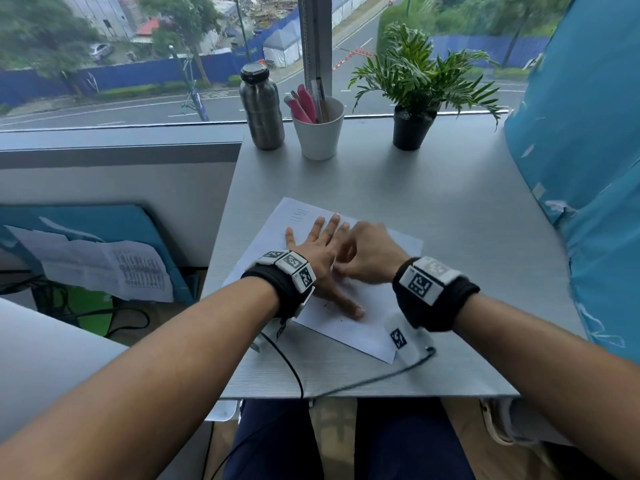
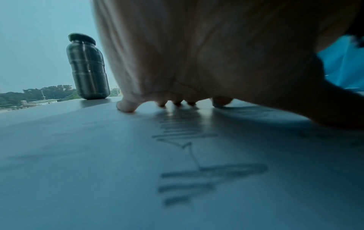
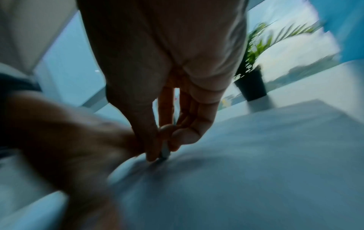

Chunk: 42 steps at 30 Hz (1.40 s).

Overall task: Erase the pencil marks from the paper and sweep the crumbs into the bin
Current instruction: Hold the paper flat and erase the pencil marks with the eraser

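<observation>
Fingers of the left hand [image 1: 317, 252] lie straight and spread, pressed flat on the white sheet of paper [image 1: 377, 306] on the grey desk [image 1: 415, 188], presumably to keep it from sliding. Right hand [image 1: 369, 258] curls thumb and fingertips [image 3: 178, 135] around a small pale eraser [image 3: 165, 151], tip down on the sheet beside the left thumb; grey pencil marks [image 2: 197, 180] remain under the left wrist. No bin visible.
</observation>
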{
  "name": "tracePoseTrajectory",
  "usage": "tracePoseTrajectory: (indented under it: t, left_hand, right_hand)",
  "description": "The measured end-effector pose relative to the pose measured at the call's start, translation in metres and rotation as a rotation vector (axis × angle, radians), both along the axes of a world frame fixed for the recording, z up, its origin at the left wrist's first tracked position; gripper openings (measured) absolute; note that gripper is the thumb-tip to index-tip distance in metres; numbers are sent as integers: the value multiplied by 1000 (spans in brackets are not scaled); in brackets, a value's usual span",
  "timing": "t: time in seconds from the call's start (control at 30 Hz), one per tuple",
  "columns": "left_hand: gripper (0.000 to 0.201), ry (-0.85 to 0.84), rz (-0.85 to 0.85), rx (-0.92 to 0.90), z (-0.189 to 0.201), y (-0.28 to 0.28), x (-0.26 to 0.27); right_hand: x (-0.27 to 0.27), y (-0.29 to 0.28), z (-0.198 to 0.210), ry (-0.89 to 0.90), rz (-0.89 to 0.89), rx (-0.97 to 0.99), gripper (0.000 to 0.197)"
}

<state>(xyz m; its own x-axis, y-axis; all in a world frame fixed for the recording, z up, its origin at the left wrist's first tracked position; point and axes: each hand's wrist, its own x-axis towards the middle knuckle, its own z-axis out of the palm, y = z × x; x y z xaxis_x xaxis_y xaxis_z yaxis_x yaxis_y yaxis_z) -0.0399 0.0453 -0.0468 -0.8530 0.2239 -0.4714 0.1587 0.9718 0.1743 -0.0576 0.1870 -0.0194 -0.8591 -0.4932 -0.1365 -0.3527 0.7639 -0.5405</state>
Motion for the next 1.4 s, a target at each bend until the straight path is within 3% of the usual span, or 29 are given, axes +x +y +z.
tracePoseTrajectory:
  t: [0.07, 0.17, 0.3, 0.37, 0.43, 0.6, 0.73, 0.8, 0.9, 1.03, 1.1, 1.17, 1.27, 1.33, 1.4]
  left_hand:
    - [165, 1, 0, -7, 0, 0, 0]
    - [165, -1, -2, -20, -1, 1, -1]
    - [166, -21, -12, -27, 0, -1, -2]
    - [165, -30, -13, -36, 1, 1, 0]
    - [165, -30, -8, -36, 1, 2, -1]
    - [163, -17, -22, -45, -2, 0, -2]
    - [159, 7, -33, -42, -6, -2, -2]
    - [149, 14, -38, -36, -6, -4, -4]
    - [115, 16, -48, -23, -6, -10, -13]
    - [87, 100, 57, -183, 3, -13, -20]
    - [80, 208, -24, -201, 8, -8, -13]
    - [75, 247, -285, -76, 10, -1, 6]
    - [77, 78, -642, 82, 4, 5, 37]
    - [78, 52, -659, 106, -3, 1, 36]
    - [78, 82, -551, 67, -6, -5, 17]
  right_hand:
    - [-6, 3, 4, -40, 11, 35, 9]
    - [-23, 17, 6, 30, -150, 12, 13]
    - [4, 8, 4, -80, 68, 50, 10]
    - [-14, 16, 5, -101, -38, 22, 10]
    - [-25, 21, 5, -10, -116, 14, 9]
    - [10, 14, 3, -49, 80, 56, 7]
    - [-28, 49, 14, 22, -163, 37, 10]
    - [-34, 65, 8, -60, -189, 117, 9]
    - [-30, 75, -3, -133, -204, 97, 7]
    - [-32, 75, -1, -125, -216, 98, 7]
    - [-33, 74, -1, -121, -203, 111, 7]
    - [-33, 74, 0, -108, -187, 124, 9]
    - [-34, 74, 1, -101, -170, 138, 11]
    - [-35, 73, 1, -107, -173, 134, 10]
    - [-36, 72, 1, -111, -180, 126, 10]
